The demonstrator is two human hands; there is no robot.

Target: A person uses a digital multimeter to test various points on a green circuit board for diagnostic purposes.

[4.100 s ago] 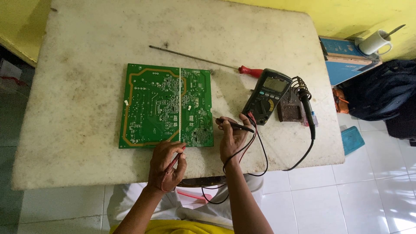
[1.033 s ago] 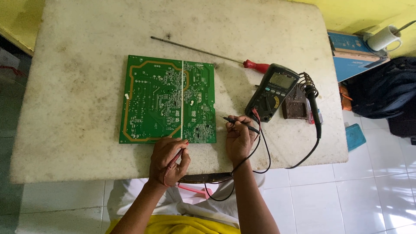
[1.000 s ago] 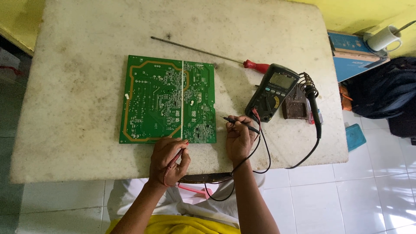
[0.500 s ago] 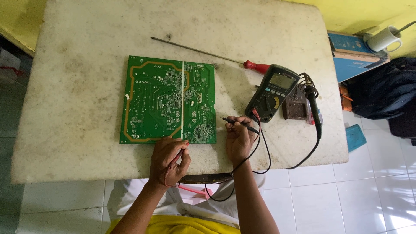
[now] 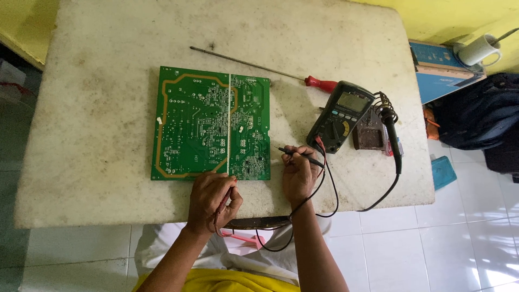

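Green circuit board [image 5: 212, 123] is lying solder side up at the middle of the pale stone table [image 5: 86, 140]. Left hand [image 5: 213, 198] is resting at the board's near edge, fingers curled shut around a red probe [image 5: 224, 201] (tip hidden by the hand). Right hand [image 5: 299, 172] is sitting just right of the board, fingers pinching a black probe [image 5: 298, 154] pointing leftward. Further right: multimeter [image 5: 339, 115], red-handled screwdriver [image 5: 265, 68] behind it, soldering iron [image 5: 390, 134] in its stand.
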